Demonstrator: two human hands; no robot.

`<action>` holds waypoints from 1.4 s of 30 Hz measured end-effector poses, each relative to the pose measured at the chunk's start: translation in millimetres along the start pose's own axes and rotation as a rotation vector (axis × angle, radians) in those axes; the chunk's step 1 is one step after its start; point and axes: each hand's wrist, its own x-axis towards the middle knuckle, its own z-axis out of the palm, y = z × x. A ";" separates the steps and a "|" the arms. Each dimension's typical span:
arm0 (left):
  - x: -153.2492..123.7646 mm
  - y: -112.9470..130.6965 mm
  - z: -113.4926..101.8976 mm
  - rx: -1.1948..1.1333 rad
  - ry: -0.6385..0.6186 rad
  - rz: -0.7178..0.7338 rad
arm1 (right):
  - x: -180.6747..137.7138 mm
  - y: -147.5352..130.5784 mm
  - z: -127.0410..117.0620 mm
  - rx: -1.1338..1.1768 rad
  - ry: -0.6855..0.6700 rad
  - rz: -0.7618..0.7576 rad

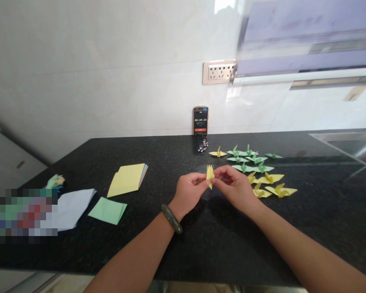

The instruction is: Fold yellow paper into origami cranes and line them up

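Observation:
Between my two hands, above the dark countertop, is a small folded piece of yellow origami paper point(210, 176) with narrow points at its top and one at the bottom. My left hand point(191, 190) pinches its left side, a dark bangle point(171, 219) on the wrist. My right hand point(236, 188) pinches the right side with thumb and fingers. Just beyond my right hand sit several green paper cranes point(245, 167). Several yellow paper cranes point(281, 190) lie to its right, partly hidden by it, and a single yellow crane point(218, 153) stands farther back.
A phone point(200, 121) showing a timer leans on the wall, with a beaded strap point(203, 146) before it. On the left are a stack of coloured paper point(126, 180), green sheets point(108, 211), white paper point(75, 208) and crumpled paper point(55, 182). A blurred patch covers the far left.

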 end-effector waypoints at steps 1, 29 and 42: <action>-0.3 0.3 0.2 0.025 -0.007 0.010 | 0.2 -0.4 -0.3 -0.010 -0.003 -0.013; 0.7 4.7 -5.3 -0.376 -0.145 -0.235 | 7.1 -6.2 -17.0 -0.146 -0.184 -0.457; 1.0 4.8 -1.7 -0.187 -0.036 -0.162 | 5.4 -6.5 -10.5 0.032 -0.145 -0.070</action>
